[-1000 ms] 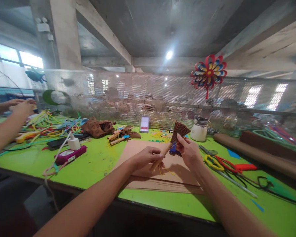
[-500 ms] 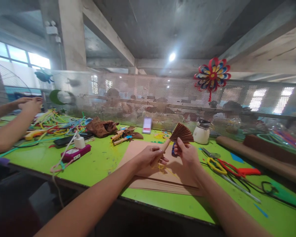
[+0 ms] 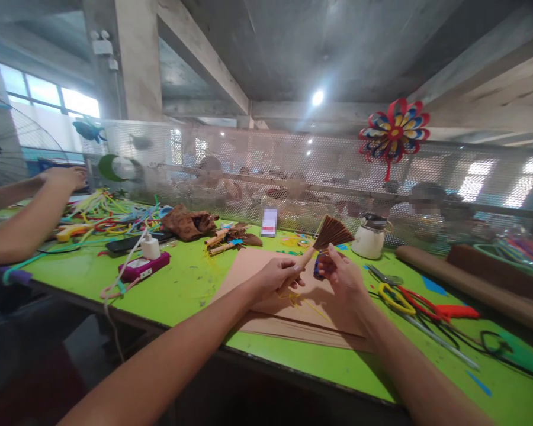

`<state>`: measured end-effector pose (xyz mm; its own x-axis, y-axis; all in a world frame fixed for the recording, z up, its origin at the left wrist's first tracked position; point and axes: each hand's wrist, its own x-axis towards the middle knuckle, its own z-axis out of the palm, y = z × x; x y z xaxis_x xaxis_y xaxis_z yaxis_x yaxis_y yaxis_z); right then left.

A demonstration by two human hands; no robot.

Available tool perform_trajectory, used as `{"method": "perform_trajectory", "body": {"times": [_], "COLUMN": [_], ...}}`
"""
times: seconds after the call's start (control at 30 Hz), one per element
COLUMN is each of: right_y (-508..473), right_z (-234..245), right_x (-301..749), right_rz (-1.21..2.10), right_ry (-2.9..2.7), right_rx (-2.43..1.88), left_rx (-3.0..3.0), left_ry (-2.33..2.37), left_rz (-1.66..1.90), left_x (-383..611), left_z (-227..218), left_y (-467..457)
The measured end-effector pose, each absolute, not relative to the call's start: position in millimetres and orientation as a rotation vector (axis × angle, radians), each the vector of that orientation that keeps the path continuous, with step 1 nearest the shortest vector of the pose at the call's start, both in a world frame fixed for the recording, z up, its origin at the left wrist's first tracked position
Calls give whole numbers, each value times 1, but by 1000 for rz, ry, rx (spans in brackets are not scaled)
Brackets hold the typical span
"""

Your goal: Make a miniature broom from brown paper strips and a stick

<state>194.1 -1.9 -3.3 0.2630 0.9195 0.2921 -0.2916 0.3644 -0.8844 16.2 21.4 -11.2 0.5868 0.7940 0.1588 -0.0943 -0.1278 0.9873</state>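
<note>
My left hand is closed around the tan handle of a small pleated brown paper fan. The fan tilts up and away to the right, its folds partly spread. My right hand is just below the fan's right side, fingers apart, with the thumb tip close to the pleats; whether it touches them I cannot tell. A dark blue object shows beside its fingertips, mostly hidden. Beneath both hands lies a stack of tan paper sheets, with loose yellow strands on top.
Scissors with yellow handles and red-handled cutters lie right. A white jug and brown roll stand behind. Left are wrapped brown bundles, a purple power strip and another person's hands.
The fan's pleats are less widely spread, and my right thumb has moved off its lower edge. My left hand keeps hold of the handle. The whole view has shifted slightly.
</note>
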Motion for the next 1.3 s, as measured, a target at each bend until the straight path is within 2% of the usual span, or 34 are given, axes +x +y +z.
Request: {"method": "perform_trajectory", "body": {"times": [0.23, 0.4, 0.6, 0.7, 0.87, 1.07, 1.3], "right_y": [-7, -23, -43, -48, -46, -49, -55], "right_z": [-15, -9, -8, -15, -23, -21, -22], "right_x": [179, 159, 146, 141, 136, 139, 143], "right_rz": [909, 884, 1385, 1516, 1535, 1616, 1570], "right_ry": [-1234, -1543, -1540, -1452, -1443, -1380, -1591], "right_rx": [-962, -869, -677, -681, -816, -741, -849], "left_rx": [1340, 1373, 1267, 1131, 1022, 999, 943], "left_ry": [549, 562, 437, 428, 510, 543, 616], "left_rz": [988, 1130, 1294, 1332, 1361, 1336, 1380], "left_x": [9, 8, 6, 2, 1, -1, -10], "left_z": [-9, -2, 14, 15, 11, 14, 8], "left_y": [32, 27, 27, 33, 37, 37, 50]}}
